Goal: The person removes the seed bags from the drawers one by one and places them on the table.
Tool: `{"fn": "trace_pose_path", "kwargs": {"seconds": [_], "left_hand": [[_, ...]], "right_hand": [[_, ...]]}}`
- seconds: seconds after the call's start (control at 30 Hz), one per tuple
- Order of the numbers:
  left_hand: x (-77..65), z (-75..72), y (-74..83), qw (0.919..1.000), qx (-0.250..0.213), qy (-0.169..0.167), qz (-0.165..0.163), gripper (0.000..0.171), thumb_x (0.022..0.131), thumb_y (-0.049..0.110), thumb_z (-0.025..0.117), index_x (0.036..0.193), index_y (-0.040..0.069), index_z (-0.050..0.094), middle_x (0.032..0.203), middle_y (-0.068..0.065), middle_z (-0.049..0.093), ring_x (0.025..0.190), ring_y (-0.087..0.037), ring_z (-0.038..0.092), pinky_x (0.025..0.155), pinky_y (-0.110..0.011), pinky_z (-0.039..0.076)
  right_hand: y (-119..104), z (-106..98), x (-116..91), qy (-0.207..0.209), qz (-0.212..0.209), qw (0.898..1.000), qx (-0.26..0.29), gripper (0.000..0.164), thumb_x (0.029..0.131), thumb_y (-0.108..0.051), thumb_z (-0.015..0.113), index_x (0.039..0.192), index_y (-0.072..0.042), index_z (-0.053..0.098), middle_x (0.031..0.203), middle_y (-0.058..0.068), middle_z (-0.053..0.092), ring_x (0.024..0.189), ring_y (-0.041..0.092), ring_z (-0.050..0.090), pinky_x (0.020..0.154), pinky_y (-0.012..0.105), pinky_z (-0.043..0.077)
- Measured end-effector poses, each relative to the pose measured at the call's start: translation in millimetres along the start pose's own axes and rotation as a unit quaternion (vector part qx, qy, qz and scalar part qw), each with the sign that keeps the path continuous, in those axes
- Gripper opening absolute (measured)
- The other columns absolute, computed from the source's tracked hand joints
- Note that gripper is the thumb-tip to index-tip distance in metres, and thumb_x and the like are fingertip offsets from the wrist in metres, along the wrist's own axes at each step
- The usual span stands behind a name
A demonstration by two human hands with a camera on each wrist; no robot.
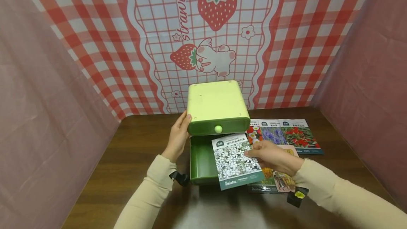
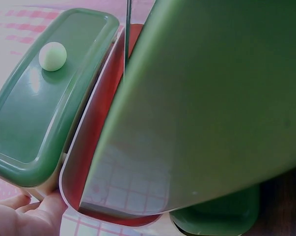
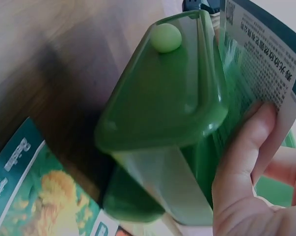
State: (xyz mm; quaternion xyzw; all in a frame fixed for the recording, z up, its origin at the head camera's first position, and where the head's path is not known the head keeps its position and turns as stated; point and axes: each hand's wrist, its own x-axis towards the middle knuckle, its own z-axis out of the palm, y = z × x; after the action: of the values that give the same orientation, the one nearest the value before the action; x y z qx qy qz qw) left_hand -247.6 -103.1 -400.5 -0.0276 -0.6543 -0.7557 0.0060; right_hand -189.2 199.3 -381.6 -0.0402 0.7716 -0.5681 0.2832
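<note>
A small two-drawer box [image 1: 217, 101] has a pale yellow-green top and green drawer fronts. Its upper drawer with a round knob [image 1: 218, 129] is closed; the lower drawer [image 1: 203, 162] is pulled out. My left hand [image 1: 178, 137] rests against the box's left side, fingers fairly straight. Between thumb and fingers, my right hand [image 1: 270, 153] pinches a seed packet [image 1: 236, 160] with white flowers. The packet is tilted over the right part of the lower drawer, covering much of the inside. Its printed back shows in the right wrist view.
Right of the box lie more seed packets: red flowers [image 1: 299, 133], purple flowers [image 1: 272, 135], and an orange-flowered one [image 1: 268, 177] partly under the right hand. A pink illustrated packet [image 1: 284, 181] overlaps that one. Behind the wooden table [image 1: 136, 144] hangs a strawberry-print cloth [image 1: 219, 6].
</note>
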Motion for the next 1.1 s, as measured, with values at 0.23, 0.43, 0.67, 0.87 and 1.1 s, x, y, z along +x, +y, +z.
{"fn": "trace_pose_path", "kwargs": {"seconds": [0.23,0.43,0.67,0.87,1.1], "left_hand": [[0.6,-1.1,-0.2,1.0,0.008,-0.002,-0.002,0.063,0.1,0.047,0.05,0.154,0.022,0.031,0.156,-0.004,0.038,0.122,-0.022,0.056,0.103,-0.039,0.048],[1.6,-2.2,-1.1,1.0,0.007,-0.007,0.001,0.064,0.1,0.047,0.05,0.155,0.022,0.03,0.159,-0.005,0.033,0.134,-0.027,0.047,0.11,-0.046,0.042],[2.9,-1.9,-1.6,1.0,0.006,-0.006,0.001,0.063,0.1,0.046,0.05,0.155,0.021,0.031,0.156,-0.007,0.037,0.129,-0.024,0.052,0.107,-0.043,0.046],[2.7,-0.4,-0.6,0.9999,-0.016,-0.003,0.005,0.061,0.101,0.042,0.052,0.154,0.019,0.032,0.149,-0.01,0.046,0.104,-0.011,0.064,0.091,-0.027,0.055],[2.1,0.0,-1.1,0.9998,-0.02,-0.001,0.005,0.06,0.101,0.041,0.052,0.154,0.018,0.033,0.149,-0.009,0.046,0.106,-0.011,0.063,0.091,-0.027,0.055]], "right_hand": [[11,-18,-22,-0.008,-0.007,0.999,-0.033,0.051,0.095,-0.031,0.064,0.067,-0.013,0.026,0.06,-0.002,0.016,0.053,0.014,0.013,0.05,0.026,0.024],[18,-34,-40,0.028,-0.01,0.999,-0.036,0.047,0.096,-0.035,0.063,0.072,-0.01,0.03,0.076,0.003,0.033,0.054,0.014,0.015,0.05,0.029,0.029],[37,-58,-57,0.067,-0.037,0.996,-0.044,0.033,0.099,-0.031,0.057,0.084,-0.009,0.038,0.059,-0.007,0.02,0.05,0.008,0.02,0.043,0.03,0.024],[61,-91,-61,0.13,-0.04,0.99,-0.039,0.019,0.102,-0.033,0.053,0.087,-0.02,0.05,0.065,-0.011,0.031,0.054,0.005,0.031,0.045,0.03,0.032],[103,-137,-54,0.168,-0.021,0.985,0.012,0.015,0.103,-0.032,0.05,0.093,-0.023,0.056,0.084,-0.012,0.048,0.067,0.004,0.047,0.056,0.026,0.045]]}}
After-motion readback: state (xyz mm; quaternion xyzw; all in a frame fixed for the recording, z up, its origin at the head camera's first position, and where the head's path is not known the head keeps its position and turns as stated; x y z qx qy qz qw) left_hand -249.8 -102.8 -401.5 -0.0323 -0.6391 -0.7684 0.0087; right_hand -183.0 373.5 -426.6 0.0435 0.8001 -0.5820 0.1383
